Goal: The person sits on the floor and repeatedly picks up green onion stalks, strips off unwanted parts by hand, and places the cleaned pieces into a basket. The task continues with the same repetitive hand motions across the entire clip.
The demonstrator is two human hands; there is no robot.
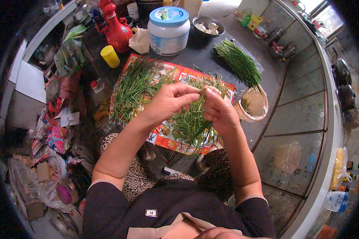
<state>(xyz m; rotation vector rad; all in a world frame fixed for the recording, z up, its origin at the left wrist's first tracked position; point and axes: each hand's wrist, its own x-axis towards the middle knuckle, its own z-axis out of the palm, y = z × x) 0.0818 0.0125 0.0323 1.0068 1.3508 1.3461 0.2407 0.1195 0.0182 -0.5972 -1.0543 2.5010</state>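
Both hands meet above a pile of loose green stalks, apparently garlic chives. My right hand is curled around a few long green blades that hang down below the palm. Thumb and forefinger of my left hand pinch the upper end of these stalks, right against my right fingertips. Beneath, a tangled heap of stalks lies on a red printed sheet, and another heap covers its left side. An aligned bundle of green stalks rests on a board at the far right.
A plastic-lined basket stands right of the sheet. Behind are a white tub with a blue lid, a bowl of garlic bulbs, a yellow canister and a red vase-shaped bottle. Cabinet panels line the right; clutter fills the left.
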